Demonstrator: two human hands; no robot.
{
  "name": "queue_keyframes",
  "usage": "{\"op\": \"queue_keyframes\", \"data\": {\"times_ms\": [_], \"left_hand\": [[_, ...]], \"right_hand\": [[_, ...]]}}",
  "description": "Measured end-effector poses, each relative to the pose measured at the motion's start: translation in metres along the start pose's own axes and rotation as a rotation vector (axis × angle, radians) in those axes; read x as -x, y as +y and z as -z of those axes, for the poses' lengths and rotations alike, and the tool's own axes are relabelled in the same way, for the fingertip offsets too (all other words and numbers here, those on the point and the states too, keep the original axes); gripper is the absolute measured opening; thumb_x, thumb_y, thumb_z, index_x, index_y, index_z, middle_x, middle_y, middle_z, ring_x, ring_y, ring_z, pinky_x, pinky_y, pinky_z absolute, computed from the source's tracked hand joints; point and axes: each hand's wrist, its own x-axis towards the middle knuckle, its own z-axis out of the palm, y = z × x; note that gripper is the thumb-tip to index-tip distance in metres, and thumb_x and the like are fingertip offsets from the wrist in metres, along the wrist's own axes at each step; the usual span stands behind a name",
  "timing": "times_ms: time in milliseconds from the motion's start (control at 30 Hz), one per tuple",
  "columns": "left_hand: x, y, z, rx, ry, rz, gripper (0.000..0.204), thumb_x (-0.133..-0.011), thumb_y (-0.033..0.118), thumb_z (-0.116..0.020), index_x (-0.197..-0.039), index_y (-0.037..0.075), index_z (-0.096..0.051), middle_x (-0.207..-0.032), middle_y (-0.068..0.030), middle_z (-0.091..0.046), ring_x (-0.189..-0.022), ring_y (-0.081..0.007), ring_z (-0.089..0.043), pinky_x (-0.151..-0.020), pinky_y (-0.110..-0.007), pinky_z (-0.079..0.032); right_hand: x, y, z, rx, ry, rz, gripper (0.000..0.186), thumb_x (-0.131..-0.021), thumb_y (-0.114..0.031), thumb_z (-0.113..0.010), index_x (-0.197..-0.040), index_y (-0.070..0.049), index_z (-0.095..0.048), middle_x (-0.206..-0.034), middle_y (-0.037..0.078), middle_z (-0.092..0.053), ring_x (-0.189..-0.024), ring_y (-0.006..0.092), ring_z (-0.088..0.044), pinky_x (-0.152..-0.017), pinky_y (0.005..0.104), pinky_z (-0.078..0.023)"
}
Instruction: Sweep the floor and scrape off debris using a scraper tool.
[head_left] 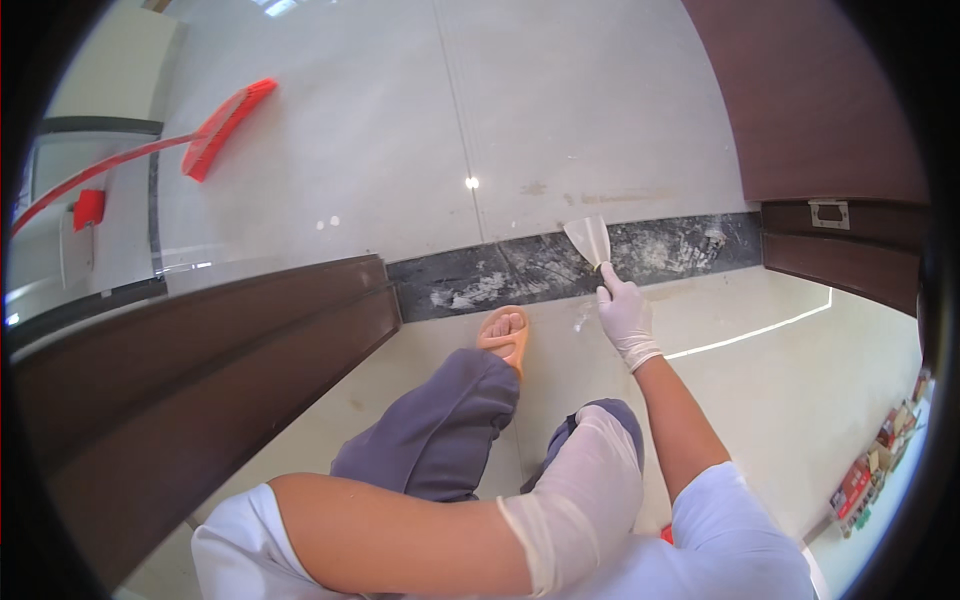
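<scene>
Pale scraper (588,239), flaring to a wide, straight end, over the far edge of the dark, white-smeared floor strip (455,272) | right hand (626,312), gloved, grips it | left hand (588,475), gloved, at the knee (628,428), finger spread unclear | red broom (220,132) on glossy tiles (345,130)

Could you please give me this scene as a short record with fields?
right hand: gloved, gripping a putty knife
tool: blade over dark threshold strip, contact unclear
strip: smeared with whitish residue
left hand: gloved, over the right knee, fingers unclear
footwear: orange slipper on the left foot
beyond: red broom on pale tiled floor
</scene>
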Motion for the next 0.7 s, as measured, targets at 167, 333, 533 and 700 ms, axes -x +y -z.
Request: {"op": "queue_keyframes", "data": {"times_ms": [167, 333, 533, 700], "left_hand": [[-0.037, -0.037, 0.024, 0.145, -0.291, -0.294, 0.017, -0.076, 0.018, -0.06, -0.087, 0.01, -0.07, -0.084, -0.0047, -0.063, -0.08, -0.0216, -0.057, -0.065, -0.035, -0.036], [-0.059, -0.038, -0.012, 0.316, -0.386, -0.201, 0.024, -0.076, 0.02, -0.063, -0.098, 0.014, -0.071, -0.093, -0.0068, -0.067, -0.09, -0.0252, -0.061, -0.073, -0.04, -0.038], [-0.072, -0.02, -0.038, 0.464, -0.242, -0.017, 0.022, -0.08, 0.017, -0.057, -0.096, 0.011, -0.071, -0.096, -0.0081, -0.066, -0.093, -0.0257, -0.06, -0.075, -0.04, -0.039], [-0.088, -0.025, -0.057, 0.578, -0.278, 0.158, 0.022, -0.081, 0.019, -0.056, -0.093, 0.009, -0.07, -0.093, -0.0099, -0.065, -0.091, -0.0239, -0.06, -0.073, -0.036, -0.039]], "right_hand": [[-0.069, -0.031, 0.03, 0.0, 0.012, -0.077, 0.038, -0.087, -0.025, -0.045, -0.124, -0.018, -0.051, -0.091, 0.026, -0.061, -0.083, 0.0431, -0.06, -0.075, 0.05, -0.049], [-0.009, -0.037, 0.019, 0.057, -0.173, -0.026, 0.037, -0.087, -0.023, -0.046, -0.123, -0.018, -0.05, -0.092, 0.024, -0.06, -0.081, 0.0431, -0.06, -0.074, 0.0502, -0.049], [-0.062, -0.071, 0.033, 0.059, -0.169, -0.104, 0.04, -0.086, -0.026, -0.051, -0.125, -0.02, -0.053, -0.088, 0.024, -0.058, -0.083, 0.0417, -0.058, -0.074, 0.0481, -0.047], [-0.03, -0.048, 0.024, 0.046, -0.223, -0.124, 0.034, -0.088, -0.024, -0.048, -0.12, -0.016, -0.052, -0.091, 0.024, -0.058, -0.084, 0.0427, -0.058, -0.074, 0.0511, -0.047]]}}
